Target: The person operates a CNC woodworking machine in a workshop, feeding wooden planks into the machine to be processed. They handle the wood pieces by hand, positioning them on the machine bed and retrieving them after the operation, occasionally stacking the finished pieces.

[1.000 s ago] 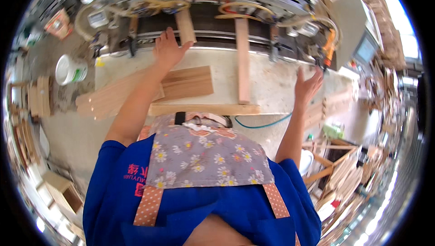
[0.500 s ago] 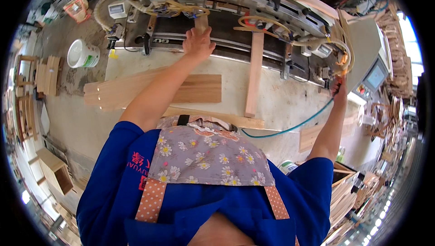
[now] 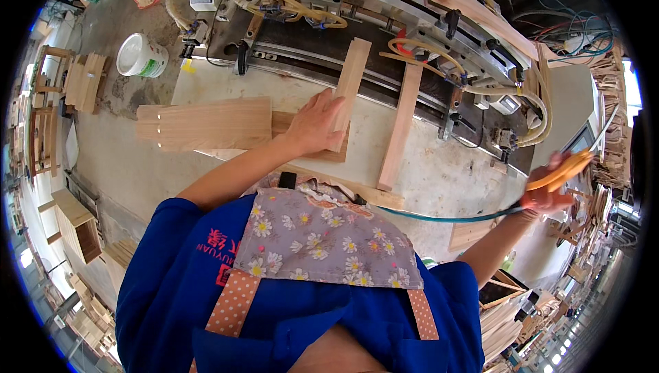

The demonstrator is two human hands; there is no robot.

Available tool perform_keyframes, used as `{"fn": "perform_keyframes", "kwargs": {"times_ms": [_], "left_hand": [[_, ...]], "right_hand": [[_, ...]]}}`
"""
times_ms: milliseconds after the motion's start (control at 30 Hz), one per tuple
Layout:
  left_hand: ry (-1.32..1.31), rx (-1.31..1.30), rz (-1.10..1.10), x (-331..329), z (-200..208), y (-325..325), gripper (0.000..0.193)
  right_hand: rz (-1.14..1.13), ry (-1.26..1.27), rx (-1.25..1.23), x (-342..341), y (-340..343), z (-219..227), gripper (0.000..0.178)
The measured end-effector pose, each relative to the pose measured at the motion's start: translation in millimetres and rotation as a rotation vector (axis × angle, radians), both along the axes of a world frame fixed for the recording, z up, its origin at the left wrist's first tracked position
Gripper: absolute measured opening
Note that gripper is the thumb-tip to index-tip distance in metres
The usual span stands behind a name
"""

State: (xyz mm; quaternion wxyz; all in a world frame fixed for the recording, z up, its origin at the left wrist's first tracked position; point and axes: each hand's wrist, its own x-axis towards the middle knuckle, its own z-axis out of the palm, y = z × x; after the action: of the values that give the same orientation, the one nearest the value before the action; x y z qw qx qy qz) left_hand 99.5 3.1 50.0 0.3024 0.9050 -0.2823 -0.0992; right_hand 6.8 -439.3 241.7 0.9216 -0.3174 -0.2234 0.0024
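My left hand (image 3: pixel 317 124) grips the lower part of a pale wooden strip (image 3: pixel 355 61), its fingers against the strip's left side. The strip's far end lies over the dark bed of the machine (image 3: pixel 288 43); its near end is above a brown board (image 3: pixel 336 156). To the right, a second wooden strip (image 3: pixel 401 126) runs from the machine toward me. My right hand (image 3: pixel 546 193) is closed round an orange air blow gun (image 3: pixel 566 170), with a thin nozzle pointing up and right. A blue hose (image 3: pixel 446 218) trails from that hand leftward to my apron.
Wide wooden boards (image 3: pixel 220 122) lie on the pale worktable (image 3: pixel 439 160) to the left. Yellowish hoses (image 3: pixel 312 13) and black clamp handles (image 3: pixel 451 23) hang along the machine. A white bucket (image 3: pixel 142 56) stands on the floor at far left; a grey control cabinet (image 3: pixel 576 102) at right.
My left hand has drawn the strip right and toward me, partly off the machine bed. My right hand has moved outward and nearer me with the air blow gun, whose shape now shows.
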Motion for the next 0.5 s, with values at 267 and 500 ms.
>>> {"fn": "perform_keyframes", "kwargs": {"times_ms": [267, 500], "left_hand": [[-0.225, 0.032, -0.246, 19, -4, -14, 0.077], [-0.249, 0.09, -0.347, 27, -24, -24, 0.073]], "right_hand": [[0.175, 0.784, -1.065, 2, 187, -66, 0.022], [-0.341, 1.091, -1.707, -12, 152, -93, 0.035]]}}
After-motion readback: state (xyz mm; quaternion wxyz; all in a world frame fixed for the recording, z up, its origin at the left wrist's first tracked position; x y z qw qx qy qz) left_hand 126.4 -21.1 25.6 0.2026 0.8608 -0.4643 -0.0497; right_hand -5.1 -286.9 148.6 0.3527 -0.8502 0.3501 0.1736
